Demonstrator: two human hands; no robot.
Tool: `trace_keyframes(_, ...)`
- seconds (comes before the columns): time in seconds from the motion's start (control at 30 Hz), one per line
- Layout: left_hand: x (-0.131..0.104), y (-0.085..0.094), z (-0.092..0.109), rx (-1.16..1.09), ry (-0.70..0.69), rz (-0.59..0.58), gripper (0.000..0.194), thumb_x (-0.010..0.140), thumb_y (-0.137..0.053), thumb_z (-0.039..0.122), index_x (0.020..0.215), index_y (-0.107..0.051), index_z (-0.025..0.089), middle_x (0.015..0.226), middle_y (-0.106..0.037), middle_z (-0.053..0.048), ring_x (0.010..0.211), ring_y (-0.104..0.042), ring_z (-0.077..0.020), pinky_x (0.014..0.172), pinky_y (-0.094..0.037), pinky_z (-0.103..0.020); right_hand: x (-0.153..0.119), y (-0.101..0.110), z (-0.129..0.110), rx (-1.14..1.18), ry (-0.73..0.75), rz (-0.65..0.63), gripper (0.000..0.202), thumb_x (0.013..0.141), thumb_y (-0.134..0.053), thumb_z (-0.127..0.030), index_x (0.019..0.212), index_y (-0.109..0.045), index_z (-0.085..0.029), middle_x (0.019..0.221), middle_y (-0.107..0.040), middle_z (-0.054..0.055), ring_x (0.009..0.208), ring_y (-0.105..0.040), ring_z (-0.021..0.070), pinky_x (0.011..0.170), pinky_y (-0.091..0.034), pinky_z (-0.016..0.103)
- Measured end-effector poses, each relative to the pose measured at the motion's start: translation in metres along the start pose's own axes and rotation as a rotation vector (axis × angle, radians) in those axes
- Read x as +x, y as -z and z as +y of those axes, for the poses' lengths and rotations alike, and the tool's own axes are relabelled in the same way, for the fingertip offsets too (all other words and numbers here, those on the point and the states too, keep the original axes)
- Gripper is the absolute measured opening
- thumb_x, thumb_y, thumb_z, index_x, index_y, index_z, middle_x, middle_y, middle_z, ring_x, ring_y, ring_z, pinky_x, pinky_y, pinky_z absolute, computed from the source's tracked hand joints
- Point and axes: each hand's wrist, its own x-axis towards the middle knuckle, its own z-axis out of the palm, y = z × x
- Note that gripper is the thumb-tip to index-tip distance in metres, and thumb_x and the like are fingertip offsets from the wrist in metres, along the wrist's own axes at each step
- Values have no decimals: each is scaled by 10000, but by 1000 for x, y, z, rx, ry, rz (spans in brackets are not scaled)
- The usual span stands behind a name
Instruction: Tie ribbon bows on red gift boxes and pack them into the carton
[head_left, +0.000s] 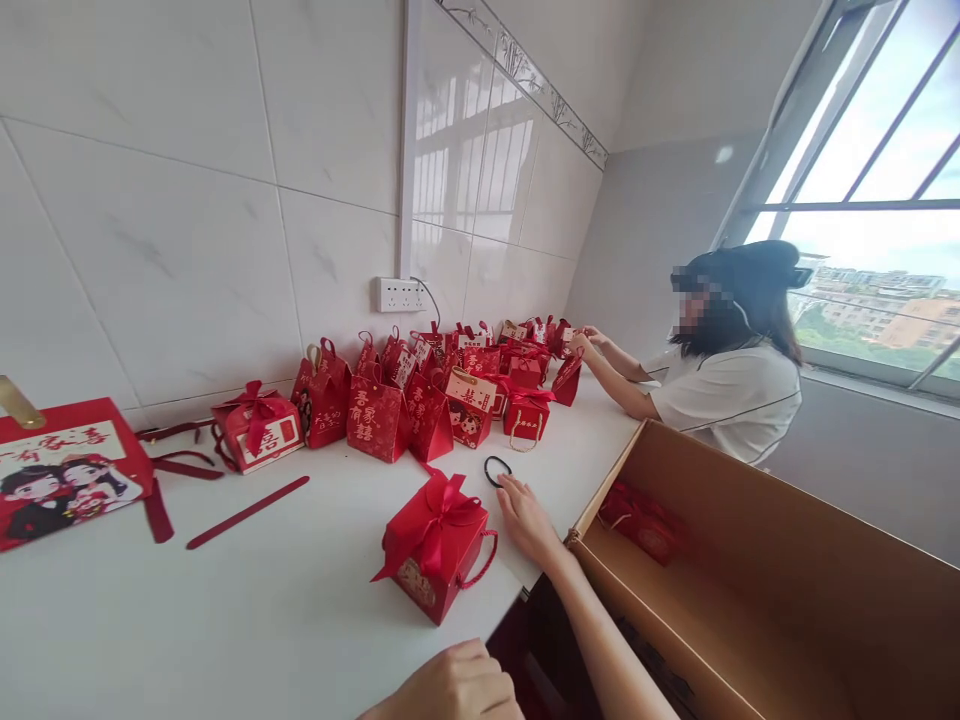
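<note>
My right hand (529, 515) rests on the white table with its fingers stretched out. Its fingertips are at the near edge of a thin black elastic loop (497, 471). Just left of this hand stands a red gift box (435, 545) with a ribbon bow on top and a twisted cord handle; neither hand holds it. At the bottom edge my left hand (454, 685) is curled, knuckles up, in front of the box. Its fingertips are hidden, so I cannot tell whether anything is inside.
Several red gift boxes (375, 415) stand along the tiled wall. A red strap (247, 512) and a flat printed piece (67, 470) lie left. An open cardboard carton (750, 540) at right holds a red item (641, 520). Another person (727, 390) handles a box at the far end.
</note>
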Motion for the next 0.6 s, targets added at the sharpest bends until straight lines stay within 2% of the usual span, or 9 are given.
trace_keyframes(0.1,8,15,7,-38,4,-24,77,814,-506,127,760,-511,180,627,-589,46,572,-514,-78,576,-384,-235,-12,8,-1,94,-7,97,486,937,-252,-376,1177,-577,-107,1314,-523,177,1298,-409,276,1061,-346,489)
trace_keyframes(0.23,27,58,-1,-51,-134,159,119,865,-438,159,861,-553,187,733,-649,24,703,-588,-99,671,-442,-256,-51,22,-24,404,13,128,405,942,-300,-420,1170,-529,-176,1226,-579,140,1162,-545,243,979,-449,451)
trace_keyframes(0.3,37,87,-20,26,-84,277,143,852,-415,173,867,-557,184,755,-648,-9,752,-600,-137,701,-459,-293,-70,23,-43,534,84,102,456,899,-429,-451,1280,-408,-202,1311,-495,139,1208,-500,249,961,-472,438)
trace_keyframes(0.33,41,100,-33,44,33,325,146,839,-416,153,888,-550,182,760,-641,-14,759,-597,-142,715,-462,-301,-77,22,-53,539,118,93,584,854,-507,-477,1339,-322,-209,1374,-417,148,1260,-443,269,980,-456,455)
trace_keyframes(0.4,46,118,-64,48,515,363,139,840,-424,169,892,-551,187,819,-636,-29,811,-589,-157,762,-461,-317,-86,15,-70,476,145,78,896,729,-652,-518,1411,-159,-208,1458,-260,175,1331,-323,325,1030,-384,519)
trace_keyframes(0.43,47,123,-80,-12,792,293,146,854,-429,227,903,-561,186,886,-641,-42,864,-590,-173,815,-456,-338,-87,12,-77,437,127,63,1003,682,-693,-522,1425,-101,-203,1470,-218,190,1339,-296,349,1038,-357,549)
trace_keyframes(0.47,47,125,-94,-132,995,191,187,856,-441,294,937,-571,187,974,-643,-55,930,-588,-193,867,-445,-359,-87,8,-83,412,95,38,1057,660,-711,-512,1431,-60,-197,1465,-217,204,1332,-301,365,1031,-352,569)
trace_keyframes(0.53,44,120,-113,-368,1169,20,298,853,-453,403,1018,-577,187,1102,-629,-66,1051,-569,-216,942,-421,-364,-83,3,-89,417,20,-20,1057,675,-702,-470,1432,-19,-194,1427,-286,212,1294,-363,360,995,-392,564)
trace_keyframes(0.6,39,113,-120,-511,1166,-80,383,855,-437,473,1064,-579,184,1133,-631,-68,1078,-572,-219,940,-436,-344,-78,4,-88,474,-14,-42,1002,703,-677,-423,1430,-23,-206,1385,-356,192,1253,-427,327,981,-419,530)
